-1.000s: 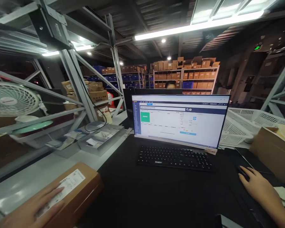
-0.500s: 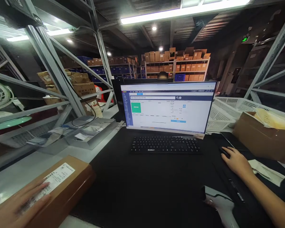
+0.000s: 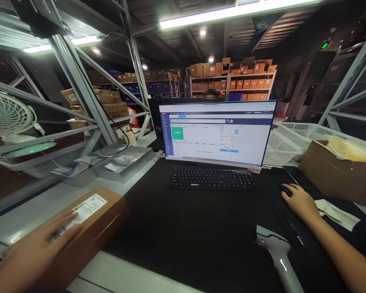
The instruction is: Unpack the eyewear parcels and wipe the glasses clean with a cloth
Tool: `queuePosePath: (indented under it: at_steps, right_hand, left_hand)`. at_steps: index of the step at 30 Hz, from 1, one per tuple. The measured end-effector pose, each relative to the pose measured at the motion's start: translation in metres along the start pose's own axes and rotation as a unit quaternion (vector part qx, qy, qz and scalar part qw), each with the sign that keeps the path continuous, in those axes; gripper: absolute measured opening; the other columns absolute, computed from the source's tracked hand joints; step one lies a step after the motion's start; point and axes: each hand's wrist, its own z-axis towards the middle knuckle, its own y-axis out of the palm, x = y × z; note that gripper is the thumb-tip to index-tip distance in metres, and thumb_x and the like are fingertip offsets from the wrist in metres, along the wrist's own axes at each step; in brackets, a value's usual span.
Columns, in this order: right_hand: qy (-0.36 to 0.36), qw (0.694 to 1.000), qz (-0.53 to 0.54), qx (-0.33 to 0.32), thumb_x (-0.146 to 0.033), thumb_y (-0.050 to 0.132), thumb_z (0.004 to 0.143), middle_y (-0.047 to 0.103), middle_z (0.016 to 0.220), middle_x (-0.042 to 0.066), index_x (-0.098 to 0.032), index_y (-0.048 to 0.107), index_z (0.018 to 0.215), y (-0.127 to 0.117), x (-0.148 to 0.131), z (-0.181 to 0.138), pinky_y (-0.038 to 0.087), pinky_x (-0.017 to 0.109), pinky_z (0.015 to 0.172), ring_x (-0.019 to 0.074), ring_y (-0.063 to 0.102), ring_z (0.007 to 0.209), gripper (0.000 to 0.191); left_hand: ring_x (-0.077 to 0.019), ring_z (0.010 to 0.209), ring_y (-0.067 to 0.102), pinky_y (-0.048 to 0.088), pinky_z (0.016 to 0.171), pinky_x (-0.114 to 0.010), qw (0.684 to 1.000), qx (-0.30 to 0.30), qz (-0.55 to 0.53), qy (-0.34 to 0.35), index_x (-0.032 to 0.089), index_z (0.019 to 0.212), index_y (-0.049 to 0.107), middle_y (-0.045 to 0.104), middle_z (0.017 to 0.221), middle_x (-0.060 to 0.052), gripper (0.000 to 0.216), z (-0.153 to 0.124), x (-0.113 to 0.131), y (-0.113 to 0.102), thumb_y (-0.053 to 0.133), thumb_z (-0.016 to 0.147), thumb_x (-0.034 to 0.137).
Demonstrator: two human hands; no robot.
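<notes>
My left hand (image 3: 39, 248) lies flat, fingers stretched out, on top of a brown cardboard parcel (image 3: 105, 211) with a white shipping label (image 3: 85, 209), at the lower left edge of the desk. My right hand (image 3: 299, 201) is cupped over a black mouse (image 3: 285, 189) on the dark desk mat (image 3: 195, 228). Between them stand a black keyboard (image 3: 212, 179) and a lit monitor (image 3: 216, 132) showing a form page. A white handheld scanner (image 3: 276, 252) lies on the mat close to my right forearm.
A grey metal rack (image 3: 79, 93) with a white fan (image 3: 6, 116) and metal trays (image 3: 122, 162) runs along the left. White plastic baskets (image 3: 299, 140) and an open cardboard box (image 3: 338, 171) sit at the right. A folded paper (image 3: 335, 211) lies beside the mouse. Shelves of cartons (image 3: 232, 81) fill the background.
The view has tilted down and shifted, bringing the scanner into sight. My left hand has slid slightly further over the parcel's label; my right hand stays on the mouse.
</notes>
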Motion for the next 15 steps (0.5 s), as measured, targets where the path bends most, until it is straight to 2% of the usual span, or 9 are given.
queuePosePath:
  at_steps: [3, 6, 11, 15]
  right_hand:
    - [-0.001, 1.0, 0.006, -0.004, -0.042, 0.046, 0.09, 0.065, 0.132, 0.017, -0.014, 0.072, 0.125, 0.0002, -0.0011, 0.0014, 0.05, 0.047, 0.103, 0.0342, 0.065, 0.115, 0.052]
    - [-0.005, 1.0, 0.011, -0.014, -0.044, 0.044, 0.091, 0.063, 0.135, 0.017, -0.015, 0.07, 0.128, 0.0004, -0.0012, 0.0022, 0.05, 0.046, 0.103, 0.0337, 0.065, 0.116, 0.054]
    - [-0.009, 1.0, 0.011, -0.027, -0.045, 0.042, 0.092, 0.061, 0.137, 0.018, -0.015, 0.069, 0.13, -0.0002, -0.0018, 0.0021, 0.049, 0.045, 0.104, 0.0331, 0.064, 0.118, 0.056]
    - [0.001, 0.999, 0.011, -0.03, -0.046, 0.042, 0.092, 0.061, 0.138, 0.016, -0.017, 0.069, 0.13, -0.0015, -0.0026, 0.0016, 0.049, 0.043, 0.103, 0.0319, 0.065, 0.116, 0.055]
  left_hand:
    - [-0.0347, 0.125, 0.062, 0.037, 0.116, -0.05, 0.999, -0.028, 0.031, -0.002, 0.039, 0.116, 0.071, 0.059, 0.145, 0.008, 0.068, -0.0065, 0.0085, -0.0041, 0.042, 0.073, 0.083]
    - [-0.035, 0.123, 0.063, 0.038, 0.115, -0.05, 0.999, -0.03, 0.039, -0.009, 0.039, 0.116, 0.071, 0.061, 0.143, 0.009, 0.068, -0.0079, 0.0123, -0.0065, 0.041, 0.073, 0.082]
    - [-0.0363, 0.104, 0.069, 0.051, 0.096, -0.049, 0.996, -0.036, 0.039, -0.066, 0.038, 0.127, 0.068, 0.073, 0.125, -0.002, 0.074, -0.0047, 0.0079, -0.0083, 0.046, 0.072, 0.082]
    - [-0.0375, 0.098, 0.069, 0.052, 0.089, -0.047, 0.997, -0.031, 0.04, -0.058, 0.037, 0.128, 0.069, 0.075, 0.117, -0.008, 0.074, -0.0029, 0.0038, -0.0087, 0.05, 0.072, 0.082]
